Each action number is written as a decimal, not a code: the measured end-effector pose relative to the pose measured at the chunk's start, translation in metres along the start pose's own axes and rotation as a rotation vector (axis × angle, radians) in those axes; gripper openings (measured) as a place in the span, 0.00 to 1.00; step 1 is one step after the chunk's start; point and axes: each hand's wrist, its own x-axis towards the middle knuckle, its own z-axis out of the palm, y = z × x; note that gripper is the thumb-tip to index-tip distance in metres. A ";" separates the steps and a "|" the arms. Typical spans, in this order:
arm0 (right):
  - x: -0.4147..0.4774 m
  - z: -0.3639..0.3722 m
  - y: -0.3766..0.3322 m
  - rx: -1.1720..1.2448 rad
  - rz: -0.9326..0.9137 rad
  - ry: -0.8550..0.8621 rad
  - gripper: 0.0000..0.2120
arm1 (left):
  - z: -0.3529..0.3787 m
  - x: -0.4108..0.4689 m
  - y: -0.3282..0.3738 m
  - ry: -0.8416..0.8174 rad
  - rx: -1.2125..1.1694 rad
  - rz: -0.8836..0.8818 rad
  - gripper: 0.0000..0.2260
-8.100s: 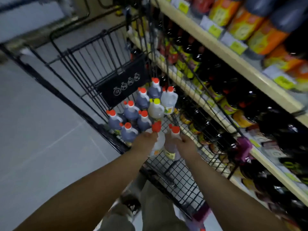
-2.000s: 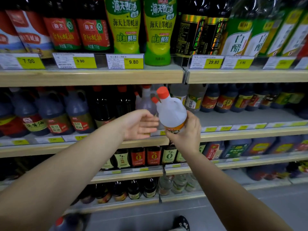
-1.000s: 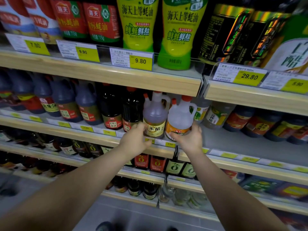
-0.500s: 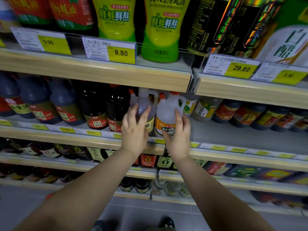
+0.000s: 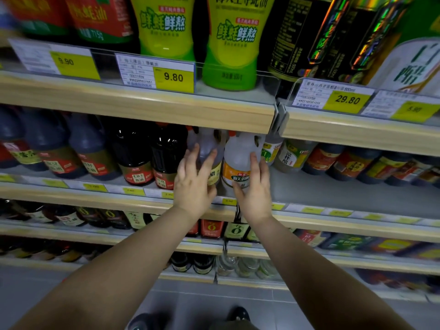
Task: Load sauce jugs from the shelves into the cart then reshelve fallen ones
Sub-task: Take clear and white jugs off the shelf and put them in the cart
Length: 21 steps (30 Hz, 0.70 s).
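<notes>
While both jugs are standing upright on the middle shelf point(image 5: 333, 194), the left hand point(image 5: 194, 184) is resting spread-fingered against the greyish jug point(image 5: 210, 148), the right hand point(image 5: 253, 186) cupping the clear-liquid jug point(image 5: 238, 158).

Jug caps point(image 5: 234, 134) behind upper shelf point(image 5: 142, 108)

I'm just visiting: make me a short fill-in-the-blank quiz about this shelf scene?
1. The price tag under the green bottles reads ____.
2. The right hand touches a white jug with an ____ label.
3. Both jugs, including the left hand's clear jug, stand ____.

Answers: 9.80; orange; upright
</notes>
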 end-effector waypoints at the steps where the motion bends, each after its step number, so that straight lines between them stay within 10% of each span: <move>1: -0.003 -0.002 -0.003 -0.029 0.012 -0.031 0.40 | -0.006 -0.002 -0.002 -0.063 -0.001 0.021 0.43; 11: -0.067 0.001 -0.073 -0.342 0.199 -0.607 0.43 | -0.085 -0.071 -0.065 -0.689 0.171 -0.099 0.37; 21: -0.126 0.037 -0.181 -0.522 -0.192 -1.004 0.43 | -0.189 -0.190 -0.134 -0.695 0.288 -0.539 0.33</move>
